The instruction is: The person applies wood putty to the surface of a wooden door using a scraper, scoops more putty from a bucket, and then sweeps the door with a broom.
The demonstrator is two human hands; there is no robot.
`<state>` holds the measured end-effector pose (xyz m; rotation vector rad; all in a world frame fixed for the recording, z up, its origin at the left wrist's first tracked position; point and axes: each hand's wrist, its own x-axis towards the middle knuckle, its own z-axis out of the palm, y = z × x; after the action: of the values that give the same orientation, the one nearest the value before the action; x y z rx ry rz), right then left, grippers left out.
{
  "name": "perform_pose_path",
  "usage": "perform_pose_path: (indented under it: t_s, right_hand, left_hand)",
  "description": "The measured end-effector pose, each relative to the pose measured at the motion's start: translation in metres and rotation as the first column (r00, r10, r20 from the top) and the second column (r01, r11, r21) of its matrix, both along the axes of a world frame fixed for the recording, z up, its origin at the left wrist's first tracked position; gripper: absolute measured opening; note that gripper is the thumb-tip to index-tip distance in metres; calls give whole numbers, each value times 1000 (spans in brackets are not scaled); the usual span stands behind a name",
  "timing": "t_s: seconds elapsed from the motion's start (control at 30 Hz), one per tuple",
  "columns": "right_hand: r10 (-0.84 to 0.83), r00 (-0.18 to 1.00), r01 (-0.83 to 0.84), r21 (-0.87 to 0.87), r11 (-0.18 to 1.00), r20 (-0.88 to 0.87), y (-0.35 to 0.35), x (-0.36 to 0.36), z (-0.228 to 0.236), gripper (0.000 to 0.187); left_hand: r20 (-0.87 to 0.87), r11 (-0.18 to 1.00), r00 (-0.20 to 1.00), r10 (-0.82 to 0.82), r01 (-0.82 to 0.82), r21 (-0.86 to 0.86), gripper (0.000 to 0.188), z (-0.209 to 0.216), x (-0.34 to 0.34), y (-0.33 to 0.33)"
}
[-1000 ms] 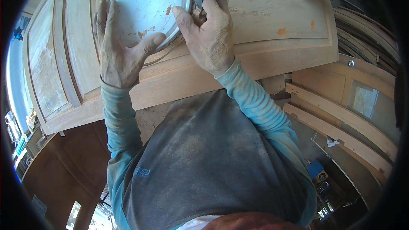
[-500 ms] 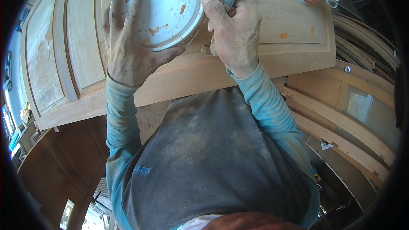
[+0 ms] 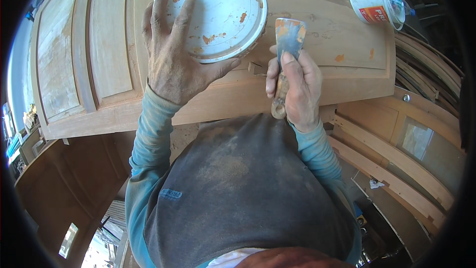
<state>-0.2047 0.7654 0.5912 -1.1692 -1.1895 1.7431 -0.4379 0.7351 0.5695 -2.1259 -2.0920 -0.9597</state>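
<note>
A round white lid, spotted with orange-brown filler, tops a tub near the far middle of a wooden panelled door. My left hand lies over the lid's near left edge, fingers spread flat on it and thumb stretched along the near rim. The tub under the lid is mostly hidden. To the right of the lid, my right hand grips a putty knife by its worn wooden handle. Its blade points away from me, with orange filler smeared on the metal. The knife and the lid are apart.
A white bucket with a red label lies tilted at the door's far right, a clear plastic bottle at its mouth. Long wooden strips stand at the right. A brown panel leans at the lower left.
My right hand has moved from the lid's right rim down and to the right, turning the putty knife so its blade face shows. My left hand stays on the lid.
</note>
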Motion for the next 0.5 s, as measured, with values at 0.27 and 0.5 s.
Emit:
perform_pose_path:
  t_s: [0.27,0.5]
  right_hand:
    - [84,996,-85,-111,990,-12,-23,-5,1,23]
    - [107,955,-169,-210,963,-276,-9,-10,-5,27]
  left_hand:
    - [28,1000,1000,-5,6,-14,120,4,0,2]
    - [42,1000,999,20,-20,-18,119,6,-5,-4]
